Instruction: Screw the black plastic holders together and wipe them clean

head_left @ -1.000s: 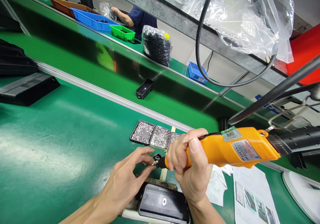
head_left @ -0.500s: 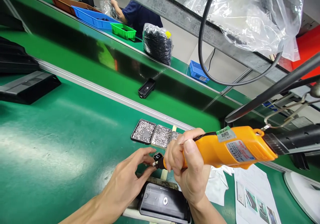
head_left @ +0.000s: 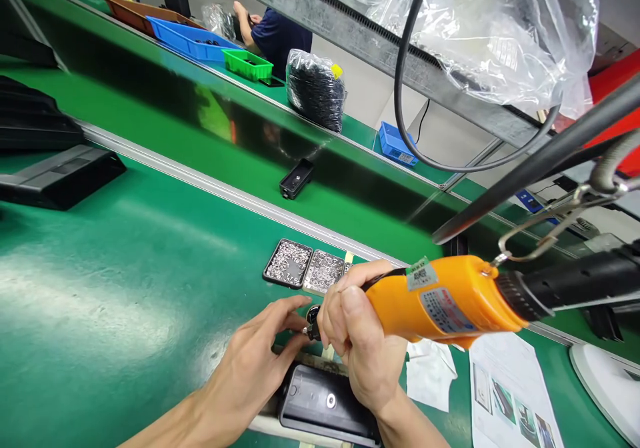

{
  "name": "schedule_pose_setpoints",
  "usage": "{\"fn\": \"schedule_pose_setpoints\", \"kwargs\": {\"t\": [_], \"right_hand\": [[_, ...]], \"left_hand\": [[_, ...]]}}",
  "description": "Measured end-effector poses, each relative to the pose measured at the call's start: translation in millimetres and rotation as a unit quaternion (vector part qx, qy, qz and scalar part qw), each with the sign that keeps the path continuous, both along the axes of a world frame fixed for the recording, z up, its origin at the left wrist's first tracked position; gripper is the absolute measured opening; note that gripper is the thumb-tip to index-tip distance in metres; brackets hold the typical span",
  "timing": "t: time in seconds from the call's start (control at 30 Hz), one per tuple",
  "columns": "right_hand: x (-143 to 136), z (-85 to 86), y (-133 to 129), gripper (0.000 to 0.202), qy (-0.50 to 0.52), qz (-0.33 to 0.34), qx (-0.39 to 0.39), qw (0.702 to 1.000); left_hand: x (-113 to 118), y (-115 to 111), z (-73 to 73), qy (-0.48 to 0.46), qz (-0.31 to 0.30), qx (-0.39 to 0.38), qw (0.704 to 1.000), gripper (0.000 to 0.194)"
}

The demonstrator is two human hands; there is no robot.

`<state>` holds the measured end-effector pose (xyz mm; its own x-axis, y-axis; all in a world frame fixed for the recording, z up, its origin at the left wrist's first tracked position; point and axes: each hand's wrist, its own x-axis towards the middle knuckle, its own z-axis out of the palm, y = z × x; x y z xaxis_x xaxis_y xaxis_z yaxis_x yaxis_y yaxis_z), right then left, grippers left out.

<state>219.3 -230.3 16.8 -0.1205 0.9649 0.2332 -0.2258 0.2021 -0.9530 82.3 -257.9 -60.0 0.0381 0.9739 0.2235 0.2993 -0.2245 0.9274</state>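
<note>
My right hand (head_left: 363, 341) is wrapped around an orange electric screwdriver (head_left: 443, 301), held on its side with the tip pointing left. The fingers of my left hand (head_left: 265, 341) pinch a small silvery part (head_left: 305, 330) right at the screwdriver's tip; it is too small to make out fully. Beside the tip is a small round black thing (head_left: 313, 313), partly hidden by my fingers. Below both hands a black plastic housing (head_left: 325, 405) rests open side up in a holder, with a metal ring in its floor. My right wrist covers its right end.
Shallow trays (head_left: 287, 263) of small silvery parts lie behind my hands. Another black housing (head_left: 297, 179) sits on the green belt. Paper sheets (head_left: 507, 388) and a white cloth (head_left: 431, 376) lie at right. A cable (head_left: 400, 101) loops overhead. A co-worker (head_left: 280, 35) sits across.
The screwdriver and my right hand have shifted left, its tip closer to my left fingertips. My left hand has barely moved. The co-worker's hands have come together.
</note>
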Motion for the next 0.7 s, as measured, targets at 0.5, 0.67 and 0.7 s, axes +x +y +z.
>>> {"fn": "schedule_pose_setpoints", "kwargs": {"t": [0.5,0.67,0.7], "right_hand": [[-5,10.8,4,0.018,0.106,0.035,0.040,0.993],[-6,12.5,5,0.017,0.117,0.029,0.036,0.992],[-6,12.7,5,0.017,0.117,0.025,0.036,0.992]], "left_hand": [[-7,3,-3.2,-0.050,-0.095,0.027,0.994,0.045],[-13,4,-0.9,-0.013,-0.096,0.015,0.995,0.047],[-16,4,-1.1,0.003,-0.087,0.021,0.996,0.048]]}}
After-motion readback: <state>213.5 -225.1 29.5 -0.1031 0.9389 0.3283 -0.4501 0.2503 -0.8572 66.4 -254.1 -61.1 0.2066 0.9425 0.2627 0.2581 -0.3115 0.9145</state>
